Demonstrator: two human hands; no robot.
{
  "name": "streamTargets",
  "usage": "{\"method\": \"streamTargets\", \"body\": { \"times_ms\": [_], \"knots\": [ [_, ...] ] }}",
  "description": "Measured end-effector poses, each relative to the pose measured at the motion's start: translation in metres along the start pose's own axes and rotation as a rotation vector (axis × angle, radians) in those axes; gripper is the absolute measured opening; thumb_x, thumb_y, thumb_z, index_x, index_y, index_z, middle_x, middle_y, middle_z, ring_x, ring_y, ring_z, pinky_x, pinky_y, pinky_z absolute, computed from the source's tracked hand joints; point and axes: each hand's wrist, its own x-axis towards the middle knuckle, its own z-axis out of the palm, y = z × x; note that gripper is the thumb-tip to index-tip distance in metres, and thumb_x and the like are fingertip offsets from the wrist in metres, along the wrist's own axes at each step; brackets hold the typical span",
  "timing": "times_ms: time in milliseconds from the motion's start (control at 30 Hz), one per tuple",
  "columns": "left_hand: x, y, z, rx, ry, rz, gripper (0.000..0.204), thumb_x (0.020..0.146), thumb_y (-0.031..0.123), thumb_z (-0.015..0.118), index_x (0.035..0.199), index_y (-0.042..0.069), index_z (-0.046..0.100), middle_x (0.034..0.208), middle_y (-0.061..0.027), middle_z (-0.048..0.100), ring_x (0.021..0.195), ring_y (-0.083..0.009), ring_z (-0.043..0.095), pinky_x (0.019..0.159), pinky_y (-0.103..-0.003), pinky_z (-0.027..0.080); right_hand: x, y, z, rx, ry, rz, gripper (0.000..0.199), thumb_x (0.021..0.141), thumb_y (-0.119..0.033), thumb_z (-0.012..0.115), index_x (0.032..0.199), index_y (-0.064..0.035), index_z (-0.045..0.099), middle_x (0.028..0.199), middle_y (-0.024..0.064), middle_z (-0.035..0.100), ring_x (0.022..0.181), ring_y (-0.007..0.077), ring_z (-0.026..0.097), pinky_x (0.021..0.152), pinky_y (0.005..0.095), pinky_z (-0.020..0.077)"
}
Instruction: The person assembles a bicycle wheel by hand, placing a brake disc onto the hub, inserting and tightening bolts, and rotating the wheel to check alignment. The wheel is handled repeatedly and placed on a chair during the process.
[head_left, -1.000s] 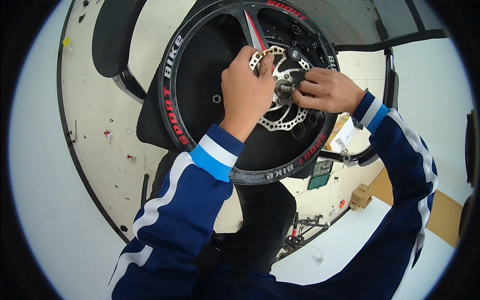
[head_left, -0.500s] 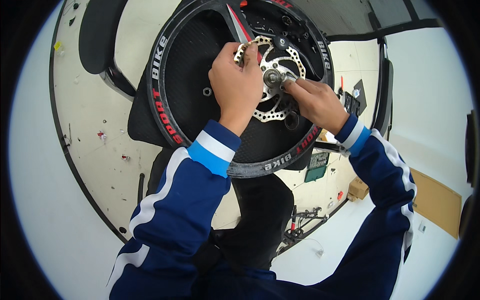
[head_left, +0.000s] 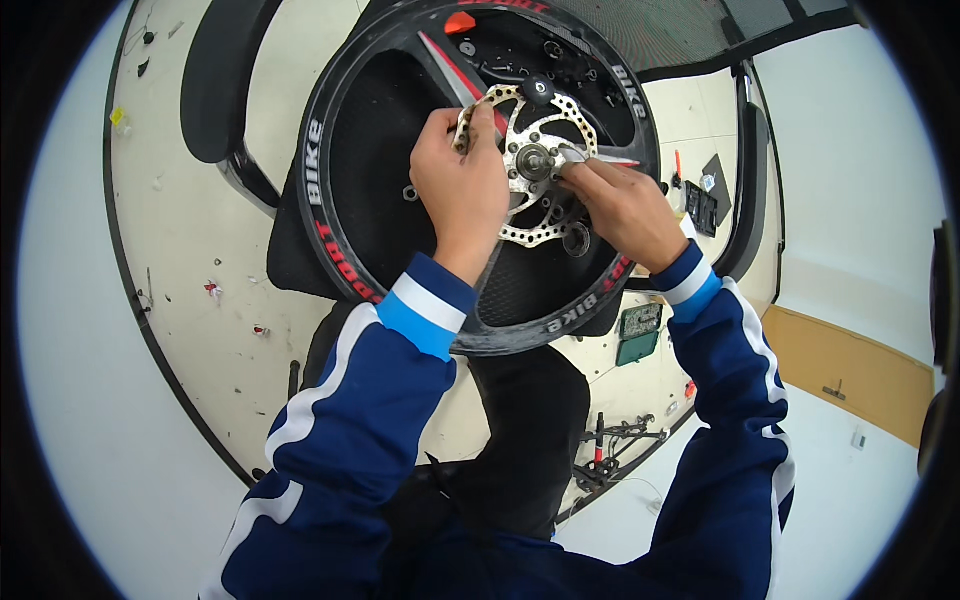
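Note:
A black bicycle wheel with red and pale lettering lies flat before me. At its hub is a silver, perforated brake disc, with the round axle end in its middle. My left hand pinches the disc's left rim between thumb and fingers. Close by the hub's right side, my right hand has its fingers pressed together. A small pale tip shows at those fingertips; I cannot make out what it is. A metal ring lies below the right hand.
A hex nut, an orange piece and several small parts lie within the wheel's outline. Chair armrests flank it. On the floor at right are a black tool case, a green case and a bicycle frame.
The wheel has turned counterclockwise, its left lettering moving down and its right lettering up. Both hands stay at the disc. The whole view has shifted slightly.

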Motion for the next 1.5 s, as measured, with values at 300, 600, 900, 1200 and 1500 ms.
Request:
{"method": "streamTargets", "body": {
  "times_ms": [300, 600, 900, 1200, 1500],
  "knots": [
    [-0.033, 0.006, -0.005, -0.145, 0.031, -0.182, 0.026, 0.101, 0.022, 0.059, 0.092, -0.003, 0.056, 0.077, -0.0039, 0.061, 0.060, -0.0042, 0.051, 0.054, -0.023, 0.042, 0.012, 0.062, -0.041, -0.004, 0.041, -0.102, 0.026, 0.086, 0.000, 0.059, 0.111, -0.0035, 0.060, 0.100, 0.0165, 0.068, 0.090, 0.0368, 0.068, 0.079, 0.0412, 0.0565],
    [-0.046, 0.038, -0.033, -0.283, -0.158, -0.490, 0.028, 0.101, 0.024, 0.053, 0.107, -0.003, 0.049, 0.081, -0.0166, 0.066, 0.065, -0.0229, 0.070, 0.052, -0.031, 0.058, -0.021, -0.014, -0.035, 0.424, -0.012, 0.217, 0.012, 0.095, -0.004, 0.059, 0.105, 0.0019, 0.057, 0.085, 0.0223, 0.065, 0.078, 0.0400, 0.066, 0.067, 0.0396, 0.0515],
    [0.008, 0.027, -0.024, 0.013, -0.357, -0.192, 0.031, 0.093, 0.029, 0.064, 0.093, -0.002, 0.064, 0.076, -0.0085, 0.068, 0.060, -0.0137, 0.064, 0.054, -0.025, 0.050, -0.012, -0.026, -0.010, 0.470, 0.089, 0.274, 0.013, 0.095, -0.009, 0.058, 0.106, -0.0017, 0.058, 0.077, 0.0225, 0.064, 0.072, 0.0419, 0.063, 0.062, 0.0458, 0.0492],
    [0.006, 0.016, -0.014, 0.239, -0.389, 0.078, 0.021, 0.090, 0.015, 0.068, 0.096, -0.004, 0.061, 0.068, -0.0024, 0.061, 0.056, -0.0069, 0.052, 0.051, -0.026, 0.041, -0.011, -0.028, 0.004, 0.388, 0.090, 0.286, 0.014, 0.095, -0.011, 0.059, 0.107, -0.0033, 0.059, 0.082, 0.0213, 0.067, 0.074, 0.0408, 0.065, 0.064, 0.0451, 0.0518],
    [-0.035, 0.013, -0.006, 0.036, -0.129, -0.033, 0.016, 0.096, 0.011, 0.059, 0.099, -0.004, 0.053, 0.074, -0.0077, 0.061, 0.064, -0.0123, 0.057, 0.060, -0.030, 0.045, -0.014, -0.010, -0.019, 0.197, -0.025, 0.121, 0.016, 0.093, -0.007, 0.061, 0.108, -0.0012, 0.060, 0.089, 0.0202, 0.068, 0.076, 0.0388, 0.068, 0.066, 0.0422, 0.0549]
  ]
}}
